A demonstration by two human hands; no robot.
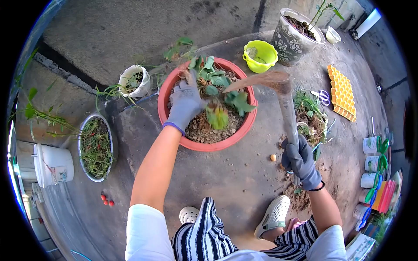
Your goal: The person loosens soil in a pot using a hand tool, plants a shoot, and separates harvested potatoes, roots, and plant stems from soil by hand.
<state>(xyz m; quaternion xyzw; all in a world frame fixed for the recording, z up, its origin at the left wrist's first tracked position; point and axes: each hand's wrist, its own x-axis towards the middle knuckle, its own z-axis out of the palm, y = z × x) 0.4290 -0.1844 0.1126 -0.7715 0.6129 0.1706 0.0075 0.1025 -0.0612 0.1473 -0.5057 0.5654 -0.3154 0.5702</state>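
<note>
- Fingers of our right hand [300,161] close around the shaft of the hoe [290,113]; its head reaches over the red pot's [208,147] right edge, tip among the leafy plants [241,103].
- Our left hand [185,102] is inside the pot's left edge, among stems above the soil [209,132]; blur hides its fingers, so we cannot tell whether they grip.
- If the hoe swings left, its tip could catch our left hand, since both work over one pot.
- A careless dip could tear leaves or chip the rim.
- We hold the hoe one-handed, so its head could twist and drop.
- The pot stands on the floor [226,174]; a knock could tilt it and spill soil.
</note>
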